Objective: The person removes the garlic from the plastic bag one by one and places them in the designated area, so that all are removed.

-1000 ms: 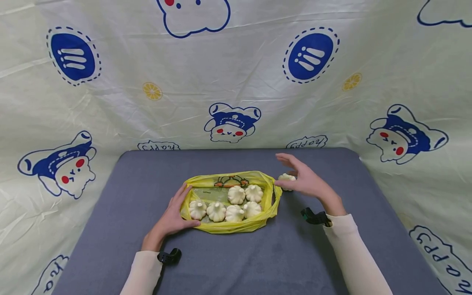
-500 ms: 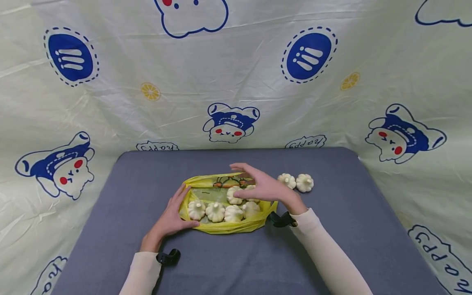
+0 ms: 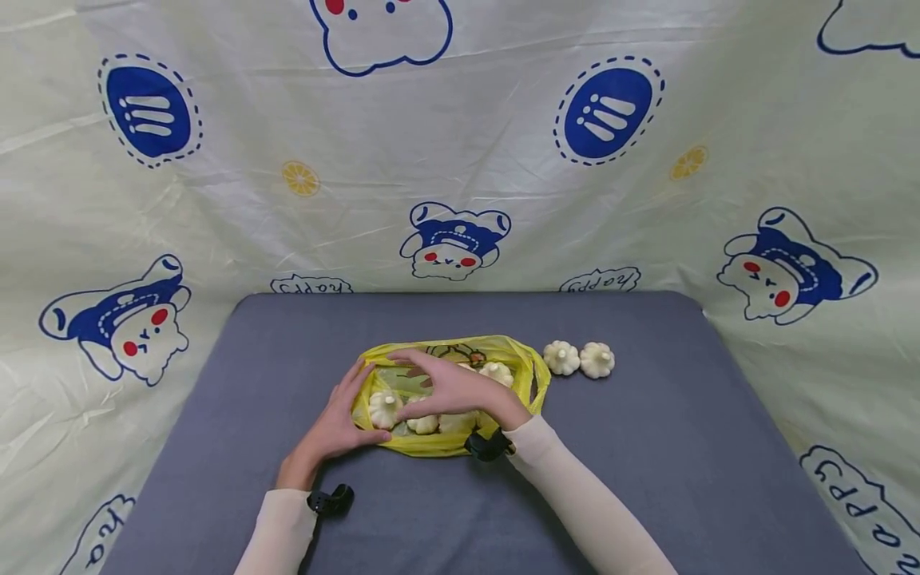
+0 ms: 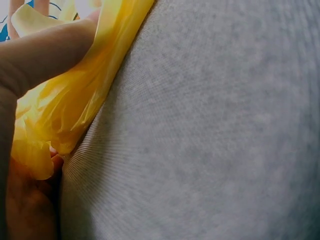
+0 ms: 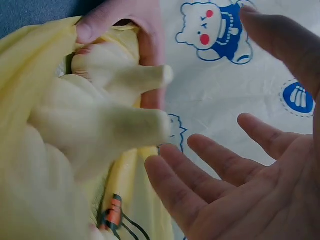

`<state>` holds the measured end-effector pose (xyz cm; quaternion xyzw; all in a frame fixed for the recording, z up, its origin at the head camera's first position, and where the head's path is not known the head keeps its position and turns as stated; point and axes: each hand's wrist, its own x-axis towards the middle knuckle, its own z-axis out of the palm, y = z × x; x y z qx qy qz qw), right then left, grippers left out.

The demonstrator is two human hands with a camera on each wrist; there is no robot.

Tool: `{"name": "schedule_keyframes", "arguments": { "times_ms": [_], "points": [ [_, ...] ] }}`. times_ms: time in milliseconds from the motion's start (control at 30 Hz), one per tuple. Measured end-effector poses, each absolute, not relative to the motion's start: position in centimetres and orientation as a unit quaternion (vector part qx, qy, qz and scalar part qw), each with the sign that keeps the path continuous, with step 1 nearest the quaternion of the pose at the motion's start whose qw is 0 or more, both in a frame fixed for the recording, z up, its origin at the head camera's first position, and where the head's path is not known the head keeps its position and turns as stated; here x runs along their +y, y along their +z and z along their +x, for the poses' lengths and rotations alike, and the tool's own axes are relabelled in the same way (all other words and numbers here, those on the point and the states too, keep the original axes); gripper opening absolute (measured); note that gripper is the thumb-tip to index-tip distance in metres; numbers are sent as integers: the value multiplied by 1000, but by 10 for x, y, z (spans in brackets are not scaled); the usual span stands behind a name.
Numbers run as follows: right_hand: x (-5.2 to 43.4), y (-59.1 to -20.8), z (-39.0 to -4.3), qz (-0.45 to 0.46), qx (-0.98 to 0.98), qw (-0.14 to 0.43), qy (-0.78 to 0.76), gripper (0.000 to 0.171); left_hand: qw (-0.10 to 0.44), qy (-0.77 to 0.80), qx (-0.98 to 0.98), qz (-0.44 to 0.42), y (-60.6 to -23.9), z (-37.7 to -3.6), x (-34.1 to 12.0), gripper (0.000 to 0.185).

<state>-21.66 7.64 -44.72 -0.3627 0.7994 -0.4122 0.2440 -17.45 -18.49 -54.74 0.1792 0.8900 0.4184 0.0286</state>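
A yellow plastic bag point(image 3: 527, 375) lies open on the grey table point(image 3: 647, 447) with several white garlic bulbs point(image 3: 384, 407) inside. My left hand point(image 3: 352, 411) grips the bag's left edge; in the left wrist view the yellow bag point(image 4: 75, 100) is pinched under my thumb point(image 4: 45, 55). My right hand point(image 3: 411, 388) hovers over the bulbs in the bag with its fingers spread and holds nothing. The right wrist view shows its straight fingers point(image 5: 215, 175) just above the garlic bulbs point(image 5: 100, 125). Two more garlic bulbs point(image 3: 561, 357) lie on the table right of the bag.
A cream cloth with blue cartoon prints point(image 3: 460, 160) hangs behind and around the table. The table's edges run at the left, right and back. Bare grey surface point(image 4: 225, 125) lies in front of the bag.
My right hand left the bulbs at the right and moved left over the bag. A second bulb now shows on the table there. My left hand kept its hold.
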Motion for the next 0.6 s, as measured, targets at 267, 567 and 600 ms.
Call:
{"name": "schedule_keyframes", "arguments": {
  "times_ms": [267,567,600],
  "points": [
    [56,-461,-225,-370,803,245,-399,81,33,419,891,171,-547,-174,-185,115],
    [50,-473,-229,-366,804,247,-399,77,36,421,890,169,-545,-172,-185,115],
    [50,-473,-229,-363,806,250,-395,76,35,421,890,170,-546,-172,-185,115]
  ]
}}
